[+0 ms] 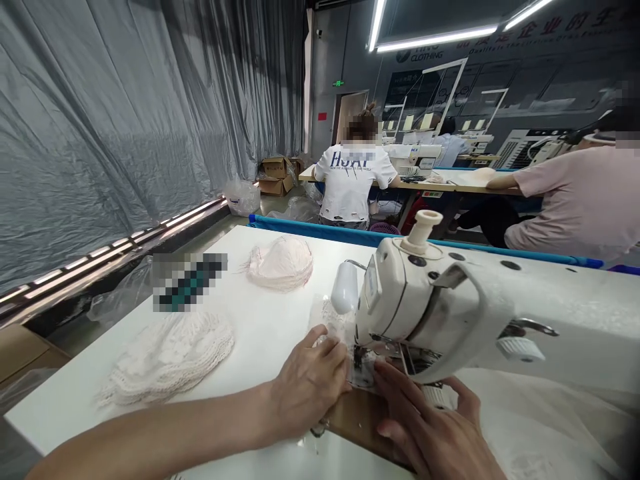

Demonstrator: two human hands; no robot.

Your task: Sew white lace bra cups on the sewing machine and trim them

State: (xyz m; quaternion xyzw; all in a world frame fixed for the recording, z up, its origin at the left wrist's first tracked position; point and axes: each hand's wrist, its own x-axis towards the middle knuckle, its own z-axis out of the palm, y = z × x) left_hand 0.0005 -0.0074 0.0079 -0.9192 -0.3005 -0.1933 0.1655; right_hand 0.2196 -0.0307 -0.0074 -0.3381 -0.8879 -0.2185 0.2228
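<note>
A white sewing machine (440, 300) stands on the white table (265, 320) in front of me. My left hand (310, 380) lies flat, fingers stretched, pressing a small pale lace piece (334, 319) toward the needle area. My right hand (435, 430) rests just right of it below the machine head, fingers extended on the same fabric by the presser foot. Neither hand grips anything; the needle itself is hidden by the machine head.
Two piles of pale lace pieces lie on the table: a near-left pile (170, 357) and a far pile (283, 263). A person in a white shirt (353, 180) and another in pink (580, 200) sit at benches behind. Grey plastic sheeting (125, 113) hangs left.
</note>
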